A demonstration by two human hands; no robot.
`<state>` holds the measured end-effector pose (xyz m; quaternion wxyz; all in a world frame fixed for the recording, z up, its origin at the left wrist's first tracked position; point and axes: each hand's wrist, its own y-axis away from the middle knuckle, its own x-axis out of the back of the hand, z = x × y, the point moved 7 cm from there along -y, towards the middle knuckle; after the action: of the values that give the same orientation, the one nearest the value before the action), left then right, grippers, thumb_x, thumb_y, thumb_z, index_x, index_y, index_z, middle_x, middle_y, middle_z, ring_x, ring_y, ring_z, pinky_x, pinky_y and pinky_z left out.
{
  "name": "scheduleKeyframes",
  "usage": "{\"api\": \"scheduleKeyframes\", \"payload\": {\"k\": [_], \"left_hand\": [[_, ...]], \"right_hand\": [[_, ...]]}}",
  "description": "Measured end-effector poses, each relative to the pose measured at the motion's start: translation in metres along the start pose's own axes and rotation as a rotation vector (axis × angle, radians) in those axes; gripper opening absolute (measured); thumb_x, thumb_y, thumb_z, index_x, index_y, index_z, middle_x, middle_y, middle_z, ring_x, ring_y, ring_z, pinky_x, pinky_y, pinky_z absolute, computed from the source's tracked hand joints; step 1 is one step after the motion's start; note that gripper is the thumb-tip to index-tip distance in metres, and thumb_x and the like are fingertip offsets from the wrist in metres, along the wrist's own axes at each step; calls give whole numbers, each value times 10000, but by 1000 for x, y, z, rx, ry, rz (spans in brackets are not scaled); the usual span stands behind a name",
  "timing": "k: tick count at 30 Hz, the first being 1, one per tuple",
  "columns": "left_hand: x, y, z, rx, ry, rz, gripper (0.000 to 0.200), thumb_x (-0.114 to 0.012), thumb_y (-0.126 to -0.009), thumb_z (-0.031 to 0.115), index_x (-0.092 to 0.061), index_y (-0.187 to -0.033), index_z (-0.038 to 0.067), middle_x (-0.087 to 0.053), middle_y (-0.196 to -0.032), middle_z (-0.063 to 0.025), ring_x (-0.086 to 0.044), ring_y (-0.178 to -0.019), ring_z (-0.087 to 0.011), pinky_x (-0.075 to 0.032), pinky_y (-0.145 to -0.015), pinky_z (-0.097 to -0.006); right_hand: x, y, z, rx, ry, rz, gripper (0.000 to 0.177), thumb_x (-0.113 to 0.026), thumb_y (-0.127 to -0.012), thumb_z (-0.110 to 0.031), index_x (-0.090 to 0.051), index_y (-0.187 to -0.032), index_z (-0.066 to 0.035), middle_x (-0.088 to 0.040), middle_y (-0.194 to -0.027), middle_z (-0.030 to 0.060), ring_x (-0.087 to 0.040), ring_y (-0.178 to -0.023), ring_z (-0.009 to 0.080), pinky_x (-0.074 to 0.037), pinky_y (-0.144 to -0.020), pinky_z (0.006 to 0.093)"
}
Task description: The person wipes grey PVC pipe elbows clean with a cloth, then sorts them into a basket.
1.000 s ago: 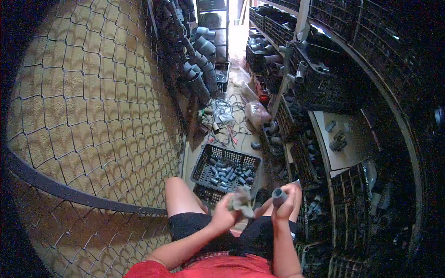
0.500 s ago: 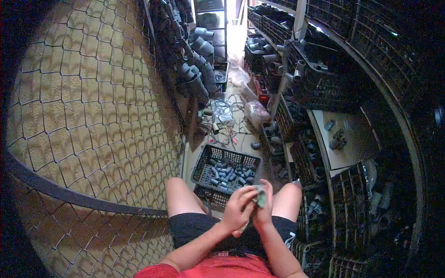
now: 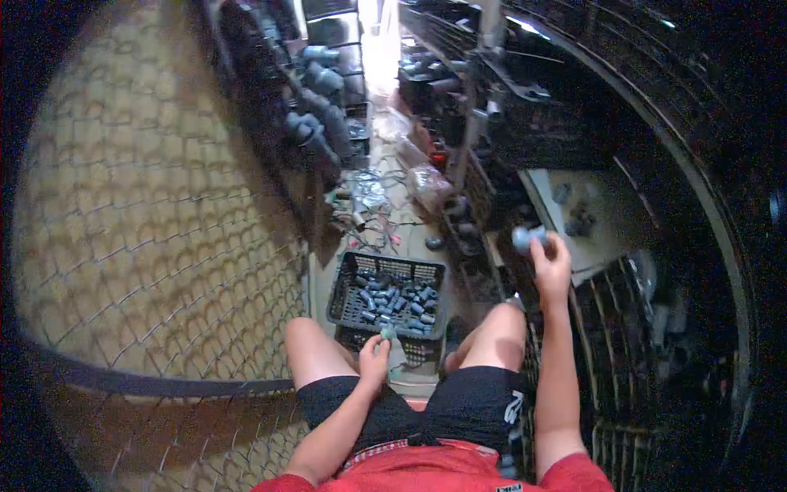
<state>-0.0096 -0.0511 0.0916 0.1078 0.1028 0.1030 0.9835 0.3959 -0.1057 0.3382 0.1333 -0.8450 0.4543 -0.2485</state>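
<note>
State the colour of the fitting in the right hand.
The fitting in the right hand is blue-grey; head view shows it best.

Dim storeroom aisle (image 3: pixel 379 160), backlit from its far end.
We see glare burn out the far opening (image 3: pixel 380 57), while the shelving (image 3: pixel 566 115) at right sinks into grainy darkness. Blur softens the wire fence (image 3: pixel 156 201) and the fitting (image 3: pixel 522 239) in the right hand (image 3: pixel 554 269); wide-angle distortion bows the shelf edge (image 3: pixel 662 113), and black vignetting closes the corners.
</note>
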Motion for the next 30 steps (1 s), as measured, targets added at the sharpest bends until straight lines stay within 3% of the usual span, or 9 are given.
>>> {"api": "scheduleKeyframes", "payload": {"k": [1, 2, 4, 10, 12, 14, 16, 21, 30], "left_hand": [[-3, 1, 20, -19, 4, -18, 278, -628, -915, 196, -642, -1088, -21, -680, -972, -96, -603, -906, -161, -477, -834, -324], [-6, 2, 33, -39, 8, -28, 275, -631, -913, 194, -645, -1085, -19, -679, -970, -94, -599, -903, -156, -477, -833, -324], [-10, 1, 29, -35, -44, -33, 274, -630, -912, 191, -646, -1085, -21, -679, -987, -94, -604, -917, -163, -474, -843, -321], [-16, -11, -11, 7, -14, -67, 294, -629, -909, 191, -639, -1112, -21, -670, -1003, -107, -606, -957, -181, -459, -872, -307], [-11, -8, -2, -1, -124, -27, 297, -621, -914, 216, -643, -1118, 2, -686, -1028, -124, -626, -977, -198, -463, -883, -319], [-11, -5, -3, 87, -66, -24, 312, -622, -913, 242, -646, -1124, 13, -691, -1041, -133, -632, -994, -214, -465, -893, -330], [-11, -6, -4, 64, -74, -22, 314, -623, -914, 235, -645, -1121, 0, -690, -1041, -126, -625, -994, -201, -466, -893, -326], [-11, -7, -3, 61, -113, -35, 342, -623, -913, 253, -644, -1124, -14, -688, -1052, -137, -628, -997, -208, -469, -896, -332], [-18, -8, -8, 89, -188, -50, 364, -645, -886, 307, -661, -1130, 37, -704, -1047, -148, -659, -1001, -258, -482, -887, -354]], "right_hand": [[7, -19, -13, -65, 33, -93, 235, -707, -870, -207, -648, -947, 7, -656, -840, 64, -576, -788, 118, -464, -741, 282], [13, -36, -11, 57, 105, 18, 251, -720, -861, -226, -653, -905, 12, -673, -817, 78, -583, -747, 120, -468, -713, 285], [13, -63, 1, -36, 98, 66, 322, -773, -812, -284, -648, -866, 8, -680, -800, 96, -597, -700, 157, -488, -710, 325], [-5, -121, 46, 78, 152, 228, 505, -765, -797, -285, -544, -1169, -26, -604, -1120, 178, -600, -997, 265, -474, -877, 384], [-17, -121, 27, 143, 206, 113, 451, -749, -803, -257, -578, -1171, -59, -609, -1129, 171, -589, -1051, 329, -466, -913, 408], [-22, -118, 32, 193, 382, 59, 283, -716, -834, -171, -615, -1082, -79, -630, -1048, 136, -603, -971, 308, -467, -860, 414], [-30, -117, 46, 241, 555, -76, 354, -706, -838, -266, -634, -1134, -86, -604, -1203, 152, -528, -1176, 368, -408, -1000, 443], [-16, -116, 53, 329, 699, -1, 287, -728, -801, -197, -645, -1060, -105, -605, -1095, 133, -522, -1105, 372, -389, -983, 478], [-3, -120, 72, 243, 658, 43, 285, -674, -847, -166, -608, -1090, -35, -601, -1156, 167, -519, -1117, 367, -357, -1022, 480]]}}
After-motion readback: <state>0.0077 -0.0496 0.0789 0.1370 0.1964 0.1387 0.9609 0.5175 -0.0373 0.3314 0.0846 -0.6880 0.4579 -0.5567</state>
